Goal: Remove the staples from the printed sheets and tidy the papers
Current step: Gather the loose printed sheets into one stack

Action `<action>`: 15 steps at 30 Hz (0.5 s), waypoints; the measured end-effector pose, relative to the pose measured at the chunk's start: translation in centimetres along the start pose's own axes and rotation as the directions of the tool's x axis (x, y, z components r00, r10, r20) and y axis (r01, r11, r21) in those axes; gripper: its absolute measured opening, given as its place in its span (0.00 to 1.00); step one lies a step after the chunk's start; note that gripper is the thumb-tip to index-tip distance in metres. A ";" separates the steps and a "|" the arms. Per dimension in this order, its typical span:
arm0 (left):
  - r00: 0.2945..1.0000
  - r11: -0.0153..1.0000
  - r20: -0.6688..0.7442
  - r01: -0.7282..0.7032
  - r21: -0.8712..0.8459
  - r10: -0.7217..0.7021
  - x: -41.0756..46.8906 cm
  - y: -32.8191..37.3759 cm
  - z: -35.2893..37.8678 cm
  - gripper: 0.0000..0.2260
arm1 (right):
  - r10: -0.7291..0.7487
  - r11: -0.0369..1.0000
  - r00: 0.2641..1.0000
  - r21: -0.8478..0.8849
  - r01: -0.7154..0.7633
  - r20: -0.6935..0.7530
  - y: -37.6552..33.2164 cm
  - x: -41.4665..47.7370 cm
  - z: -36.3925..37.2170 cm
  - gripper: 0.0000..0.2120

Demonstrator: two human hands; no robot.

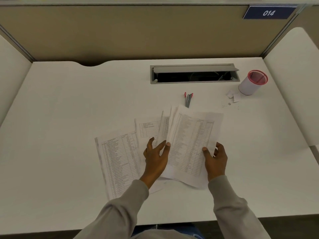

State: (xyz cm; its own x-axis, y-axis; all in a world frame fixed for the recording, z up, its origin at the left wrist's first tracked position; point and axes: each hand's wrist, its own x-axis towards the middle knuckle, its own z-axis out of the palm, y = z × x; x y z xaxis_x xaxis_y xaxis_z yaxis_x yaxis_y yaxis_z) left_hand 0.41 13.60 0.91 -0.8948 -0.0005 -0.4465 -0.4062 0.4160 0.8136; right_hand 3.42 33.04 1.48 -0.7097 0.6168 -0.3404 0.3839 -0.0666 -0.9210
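Printed sheets with tables lie fanned in the middle of the white desk. The top stack of sheets (189, 145) is lifted at a tilt; my right hand (215, 159) grips its right edge, thumb on the print. My left hand (155, 156) holds the stack's left edge with the thumb on top, its other fingers spread over the sheets underneath. A single printed sheet (119, 161) lies flat to the left, and another sheet (148, 130) pokes out behind it. A red and grey staple remover (188, 99) lies on the desk just beyond the papers.
A white cup with a red rim (252, 82) stands at the back right, with torn paper scraps (233, 96) beside it. An open grey cable slot (194, 74) is set in the desk behind the staple remover. Partition walls enclose the desk (60, 118) on three sides.
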 end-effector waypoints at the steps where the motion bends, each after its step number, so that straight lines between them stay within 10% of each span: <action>1: 1.000 0.999 -0.017 0.019 -0.050 -0.020 0.1 0.2 -0.1 0.22 | 0.006 0.999 1.000 0.053 -0.007 0.022 -0.4 0.2 -0.4 0.14; 8: 0.972 0.998 -0.233 -0.024 0.057 0.037 2.0 -0.3 0.0 0.16 | -0.093 0.967 0.987 0.247 0.057 0.135 -6.2 -0.5 -3.5 0.15; 15: 0.982 0.889 -0.188 0.087 0.450 -0.001 3.5 0.1 1.9 0.38 | -0.173 0.946 0.967 0.305 0.110 0.188 -11.0 -1.5 -6.8 0.21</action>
State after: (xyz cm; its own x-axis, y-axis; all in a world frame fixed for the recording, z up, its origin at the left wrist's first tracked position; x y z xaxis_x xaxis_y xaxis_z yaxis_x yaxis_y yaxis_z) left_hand -2.40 15.41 -1.28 -0.9134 -0.1713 -0.3692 -0.3550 0.7789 0.5170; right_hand 4.26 38.19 13.38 -0.8637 0.4600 -0.2058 0.1053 -0.2346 -0.9664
